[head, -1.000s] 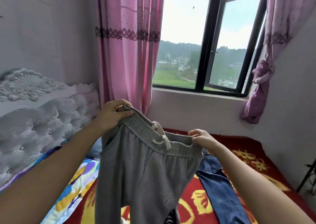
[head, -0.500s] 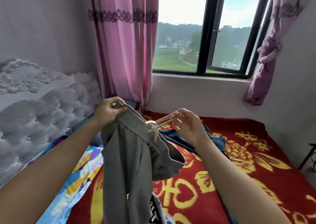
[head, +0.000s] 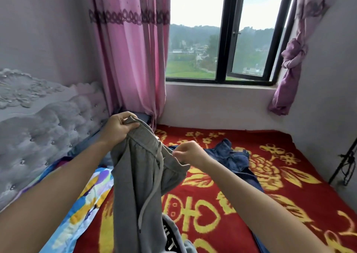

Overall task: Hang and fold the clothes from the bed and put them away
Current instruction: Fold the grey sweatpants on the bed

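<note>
- Grey sweatpants hang above the red-blanketed bed, held up by the waistband, with a drawstring dangling down the front
- left hand grips the waistband's high end, fingers curled over it
- right hand, lower and apart from the left, pinches the waistband's near edge
- blue jeans lie crumpled on the bed just behind the right hand
- tufted headboard stands at left, pink curtain beside the window
</note>
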